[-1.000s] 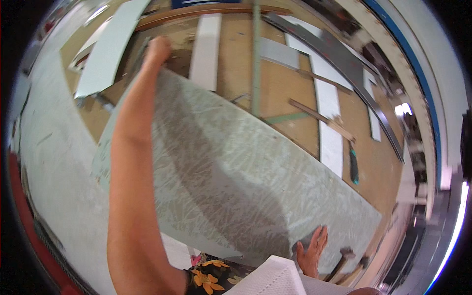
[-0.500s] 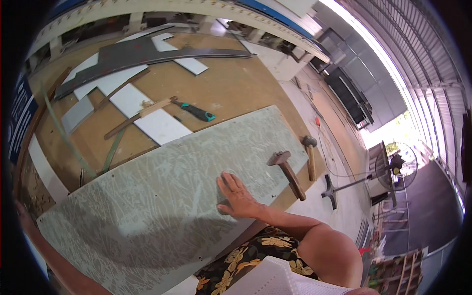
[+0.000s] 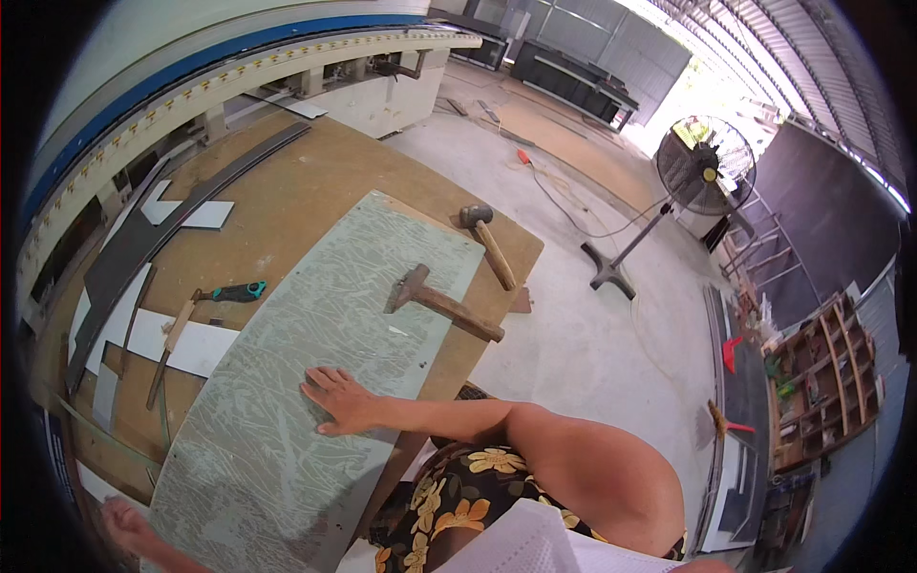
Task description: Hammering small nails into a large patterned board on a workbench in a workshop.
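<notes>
A large grey-green panel (image 3: 277, 420) with a streaky, scratched surface lies over a brown board on the work table. My right hand (image 3: 342, 401) rests flat on it, palm down with fingers spread. Beside the panel's left edge is my left hand (image 3: 129, 523), its fingers curled; whatever they may hold is hidden. A hammer (image 3: 444, 304) with a rusty head and wooden handle lies across the panel's right part, near a small pale chip (image 3: 397, 330). Further right, a mallet (image 3: 492, 250) with a dark head rests at the panel's edge.
Beyond the panel lie a teal-and-black handled tool (image 3: 234, 292), white strips (image 3: 181, 341) and long dark grey strips (image 3: 181, 218). A long machine (image 3: 239, 78) borders the table's far side. To the right stand a pedestal fan (image 3: 707, 167) and a wooden shelf (image 3: 826, 377).
The view has turned right, so the table and panel appear further left and more floor shows. My right hand stays flat on the panel; my left stays by its left end.
</notes>
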Demonstrator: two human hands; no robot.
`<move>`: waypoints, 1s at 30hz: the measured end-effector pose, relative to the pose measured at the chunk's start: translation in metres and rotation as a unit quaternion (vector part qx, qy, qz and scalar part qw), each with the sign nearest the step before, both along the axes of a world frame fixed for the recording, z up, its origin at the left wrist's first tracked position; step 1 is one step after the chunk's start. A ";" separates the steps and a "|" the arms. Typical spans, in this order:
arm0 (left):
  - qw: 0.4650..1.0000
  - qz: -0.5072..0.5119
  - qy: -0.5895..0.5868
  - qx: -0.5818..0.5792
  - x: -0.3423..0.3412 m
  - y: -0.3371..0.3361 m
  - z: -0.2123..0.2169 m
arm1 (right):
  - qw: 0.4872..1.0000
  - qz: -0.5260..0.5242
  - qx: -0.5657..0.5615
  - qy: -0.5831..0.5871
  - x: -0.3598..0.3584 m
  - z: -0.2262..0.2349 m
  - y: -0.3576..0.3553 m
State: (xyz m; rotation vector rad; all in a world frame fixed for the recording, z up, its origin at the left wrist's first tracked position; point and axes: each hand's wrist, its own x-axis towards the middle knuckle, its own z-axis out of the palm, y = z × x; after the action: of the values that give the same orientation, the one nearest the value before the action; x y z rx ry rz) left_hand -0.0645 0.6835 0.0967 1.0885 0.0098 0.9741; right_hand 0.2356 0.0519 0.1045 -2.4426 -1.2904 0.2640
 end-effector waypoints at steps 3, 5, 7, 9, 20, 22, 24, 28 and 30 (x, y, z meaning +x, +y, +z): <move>0.886 -0.384 -0.024 -0.258 0.203 -0.215 0.012 | 0.989 -0.099 0.068 0.082 0.040 -0.005 -0.058; 0.934 -0.192 0.079 -0.291 0.209 -0.339 0.055 | 0.964 -0.053 0.250 0.067 0.037 0.004 -0.048; 0.869 -0.285 0.031 -0.403 0.208 -0.408 0.054 | 0.943 -0.032 0.295 0.149 0.028 0.043 -0.048; 0.866 -0.303 0.082 -0.389 0.226 -0.473 0.054 | 0.916 -0.037 0.336 0.217 0.022 0.064 -0.066; 0.856 -0.328 0.193 -0.349 0.272 -0.634 0.056 | 0.836 -0.132 0.501 0.181 0.022 0.044 -0.139; 0.848 -0.350 0.183 -0.353 0.279 -0.644 0.050 | 0.817 -0.155 0.517 0.202 0.020 0.043 -0.153; 0.847 -0.362 0.185 -0.342 0.284 -0.654 0.042 | 0.798 -0.178 0.531 0.222 0.018 0.046 -0.167; 0.853 -0.364 0.200 -0.317 0.293 -0.687 0.042 | 0.794 -0.241 0.508 0.230 0.020 0.044 -0.193; 0.875 -0.330 0.204 -0.289 0.291 -0.693 0.040 | 0.797 -0.245 0.497 0.241 0.020 0.041 -0.198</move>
State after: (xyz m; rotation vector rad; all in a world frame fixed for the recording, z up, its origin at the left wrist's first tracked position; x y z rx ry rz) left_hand 0.2261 -0.0097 0.1367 0.6368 0.2443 0.0831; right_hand 0.2556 -0.1459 0.1454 -1.5283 -0.3432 0.0235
